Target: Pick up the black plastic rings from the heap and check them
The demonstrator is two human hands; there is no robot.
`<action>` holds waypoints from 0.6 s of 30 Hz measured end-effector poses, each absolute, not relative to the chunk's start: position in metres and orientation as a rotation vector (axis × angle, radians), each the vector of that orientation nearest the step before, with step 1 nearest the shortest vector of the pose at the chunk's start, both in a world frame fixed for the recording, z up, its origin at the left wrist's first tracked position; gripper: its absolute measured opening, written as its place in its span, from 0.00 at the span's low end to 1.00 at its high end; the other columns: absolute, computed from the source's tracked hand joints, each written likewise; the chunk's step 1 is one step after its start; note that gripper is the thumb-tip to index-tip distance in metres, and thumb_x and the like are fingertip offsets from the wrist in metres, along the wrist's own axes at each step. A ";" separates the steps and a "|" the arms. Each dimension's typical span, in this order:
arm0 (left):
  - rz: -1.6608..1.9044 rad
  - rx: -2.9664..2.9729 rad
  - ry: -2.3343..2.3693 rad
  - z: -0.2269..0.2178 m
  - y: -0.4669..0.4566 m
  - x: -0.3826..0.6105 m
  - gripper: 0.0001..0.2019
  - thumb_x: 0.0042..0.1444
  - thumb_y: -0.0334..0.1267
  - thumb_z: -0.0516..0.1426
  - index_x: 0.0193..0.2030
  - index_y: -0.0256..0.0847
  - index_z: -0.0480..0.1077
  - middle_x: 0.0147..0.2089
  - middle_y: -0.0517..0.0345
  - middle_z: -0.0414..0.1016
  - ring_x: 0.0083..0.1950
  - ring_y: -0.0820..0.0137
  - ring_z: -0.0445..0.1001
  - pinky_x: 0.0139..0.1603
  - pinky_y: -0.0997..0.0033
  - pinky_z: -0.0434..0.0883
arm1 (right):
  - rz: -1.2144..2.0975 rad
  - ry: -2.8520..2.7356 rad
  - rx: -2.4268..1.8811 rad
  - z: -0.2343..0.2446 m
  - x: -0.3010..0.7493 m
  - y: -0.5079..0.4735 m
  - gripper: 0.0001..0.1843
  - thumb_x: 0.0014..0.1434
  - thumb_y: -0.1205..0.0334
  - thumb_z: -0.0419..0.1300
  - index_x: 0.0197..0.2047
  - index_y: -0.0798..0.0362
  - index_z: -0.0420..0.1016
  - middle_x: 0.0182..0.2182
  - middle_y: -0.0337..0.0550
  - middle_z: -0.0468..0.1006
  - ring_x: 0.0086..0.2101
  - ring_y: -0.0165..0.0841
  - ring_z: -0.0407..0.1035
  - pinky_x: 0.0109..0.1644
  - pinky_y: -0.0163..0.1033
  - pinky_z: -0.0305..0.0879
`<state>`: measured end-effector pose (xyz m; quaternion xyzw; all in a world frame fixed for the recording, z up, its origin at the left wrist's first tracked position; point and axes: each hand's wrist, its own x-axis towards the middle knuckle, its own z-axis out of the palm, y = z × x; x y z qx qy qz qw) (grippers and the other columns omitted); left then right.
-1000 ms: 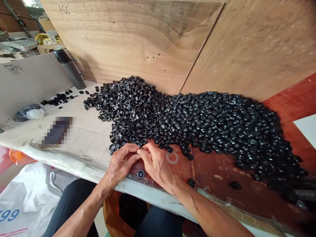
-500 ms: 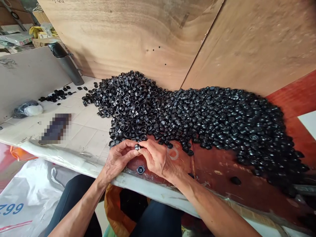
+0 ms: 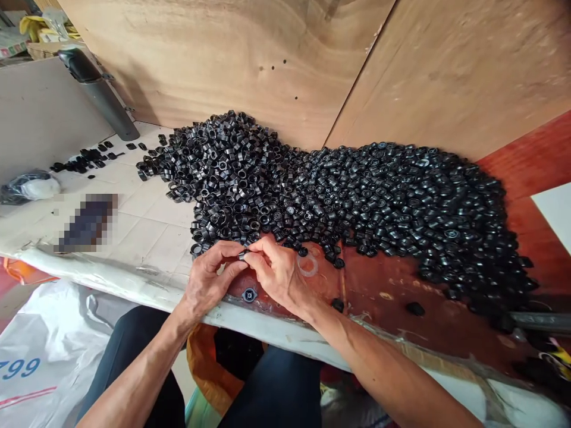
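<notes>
While L hand (image 3: 209, 279) and R hand (image 3: 279, 276) pinch small black ring (image 3: 243, 255), fingertips pressed together on it, 2nd black ring (image 3: 249, 295) sits at 6 o'clock on red board (image 3: 388, 291). Pale translucent washer (image 3: 307, 266) at 3 o'clock. Big heap of black rings (image 3: 339, 202) just past fingertips, 9 to 3 o'clock. Grey flask (image 3: 100, 95) at 10 o'clock; plywood panel (image 3: 214, 59) behind heap, 12 o'clock.

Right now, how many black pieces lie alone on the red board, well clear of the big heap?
3: a round black piece beside the right hand, a second black piece further right, and a third black piece beyond it. More could be hidden under that hand.
</notes>
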<state>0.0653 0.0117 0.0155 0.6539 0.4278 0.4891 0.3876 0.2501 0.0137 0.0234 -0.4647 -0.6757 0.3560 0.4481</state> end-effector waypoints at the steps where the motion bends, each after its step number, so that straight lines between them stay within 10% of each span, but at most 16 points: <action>1: 1.273 1.755 1.104 0.015 0.012 0.066 0.07 0.62 0.40 0.67 0.44 0.42 0.80 0.47 0.53 0.84 0.48 0.64 0.83 0.53 0.63 0.80 | 1.013 -1.601 -1.219 0.025 0.249 0.013 0.11 0.70 0.57 0.57 0.35 0.50 0.72 0.25 0.37 0.77 0.23 0.30 0.71 0.29 0.34 0.69; 9: 1.154 1.512 1.070 0.014 0.011 0.065 0.10 0.65 0.43 0.65 0.48 0.40 0.78 0.45 0.54 0.84 0.42 0.66 0.84 0.45 0.68 0.82 | 0.705 -1.795 -1.041 0.027 0.255 0.012 0.08 0.69 0.59 0.57 0.40 0.50 0.76 0.31 0.41 0.78 0.33 0.34 0.75 0.40 0.37 0.70; 18: 1.348 2.377 1.117 0.001 0.009 0.063 0.11 0.67 0.28 0.61 0.53 0.45 0.75 0.53 0.53 0.83 0.50 0.67 0.84 0.54 0.67 0.81 | 1.540 -1.043 -1.228 0.036 0.234 0.006 0.11 0.61 0.56 0.60 0.29 0.50 0.69 0.16 0.29 0.68 0.14 0.25 0.60 0.20 0.31 0.55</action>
